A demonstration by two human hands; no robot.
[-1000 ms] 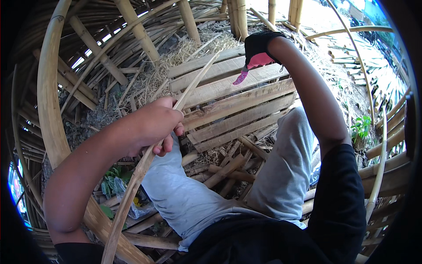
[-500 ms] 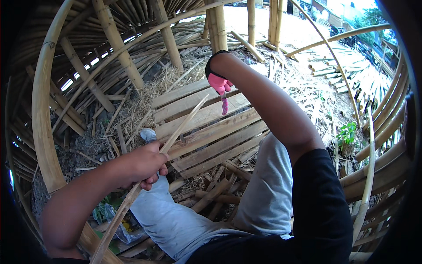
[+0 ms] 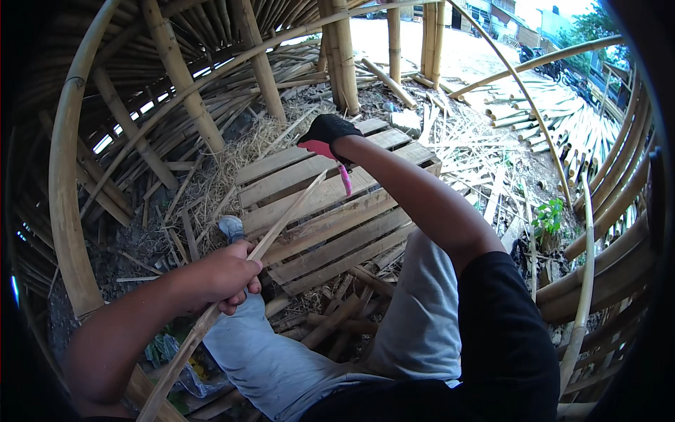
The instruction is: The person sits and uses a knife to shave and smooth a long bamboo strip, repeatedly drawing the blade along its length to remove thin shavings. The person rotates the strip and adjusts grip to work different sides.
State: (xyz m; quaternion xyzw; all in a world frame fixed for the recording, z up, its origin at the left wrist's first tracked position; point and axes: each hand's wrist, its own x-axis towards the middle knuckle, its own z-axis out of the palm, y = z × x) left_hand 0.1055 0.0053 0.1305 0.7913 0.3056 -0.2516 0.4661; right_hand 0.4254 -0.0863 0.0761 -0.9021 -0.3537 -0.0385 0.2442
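My bare left hand (image 3: 228,276) is closed around a long split bamboo strip (image 3: 285,218), which slants from the lower left up over a slatted wooden pallet. My right hand (image 3: 325,137) wears a black and pink glove and is held above the pallet, just beyond the strip's far tip. The gloved fingers are curled round a slim pink handle (image 3: 346,181) whose lower end sticks out below the fist. Whatever the handle belongs to is hidden by the glove. A gap shows between the right hand and the strip.
The pallet (image 3: 330,228) lies in front of my legs, with straw and bamboo scraps around it. Bamboo posts (image 3: 341,63) stand behind. Cut bamboo poles (image 3: 545,119) are piled at the right. A plastic bag (image 3: 200,380) lies at lower left, and a green plant (image 3: 548,218) grows at right.
My right hand has come nearer and a little left, turning so the glove's black back shows. The left hand and the strip keep nearly the same place; the view has shifted slightly.
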